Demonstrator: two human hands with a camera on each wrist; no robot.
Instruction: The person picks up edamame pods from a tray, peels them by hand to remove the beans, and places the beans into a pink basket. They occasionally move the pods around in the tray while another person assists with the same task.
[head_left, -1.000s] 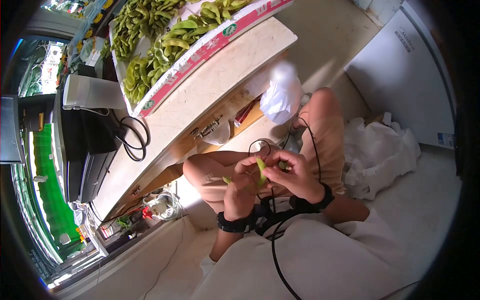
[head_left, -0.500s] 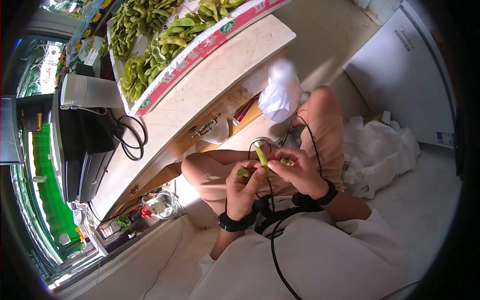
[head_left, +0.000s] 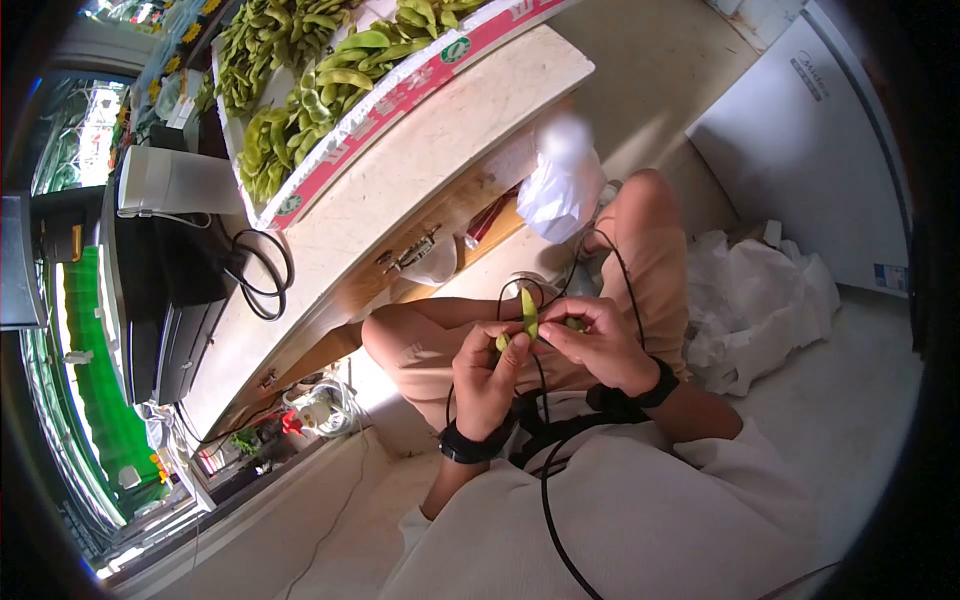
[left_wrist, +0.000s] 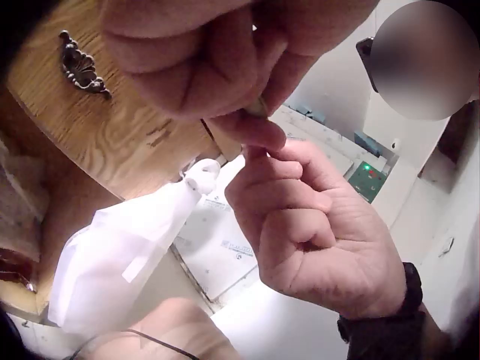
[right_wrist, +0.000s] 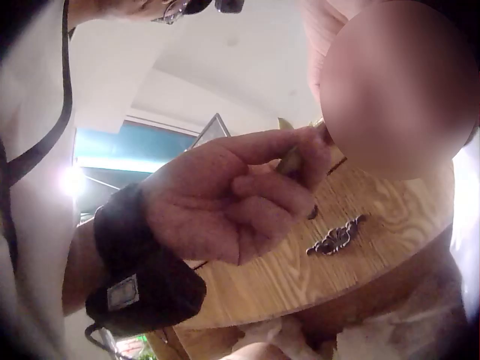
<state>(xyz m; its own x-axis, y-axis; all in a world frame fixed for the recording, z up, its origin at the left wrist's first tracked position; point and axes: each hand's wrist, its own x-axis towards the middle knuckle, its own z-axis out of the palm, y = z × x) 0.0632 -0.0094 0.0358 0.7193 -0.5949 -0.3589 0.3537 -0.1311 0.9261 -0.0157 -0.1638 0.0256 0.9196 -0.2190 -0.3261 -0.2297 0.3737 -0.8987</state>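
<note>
Over the lap, my left hand (head_left: 485,385) pinches an upright green bean pod (head_left: 529,312) between thumb and fingers. A second green piece (head_left: 502,342) shows within that hand's curled fingers, and the right wrist view also shows green (right_wrist: 289,161) there. My right hand (head_left: 605,345) meets the pod from the other side with thumb and forefinger, and small green pieces (head_left: 575,324) show among its fingers. In the left wrist view, the right hand (left_wrist: 322,232) has its fingers curled, its fingertips right at the left hand's; the pod is mostly hidden there.
A white box with a pink-banded rim (head_left: 350,150) holds many green pods (head_left: 290,130) on the pale counter (head_left: 450,170). A white bag (head_left: 560,195) hangs by the wooden drawers. Crumpled white plastic (head_left: 765,310) lies beside a white fridge (head_left: 810,140). Black cables (head_left: 548,490) run over the lap.
The hands have drawn slightly apart from their closer grouping a second ago. The pod, which leaned left half a second ago, now stands more upright, and the left hand has turned slightly.
</note>
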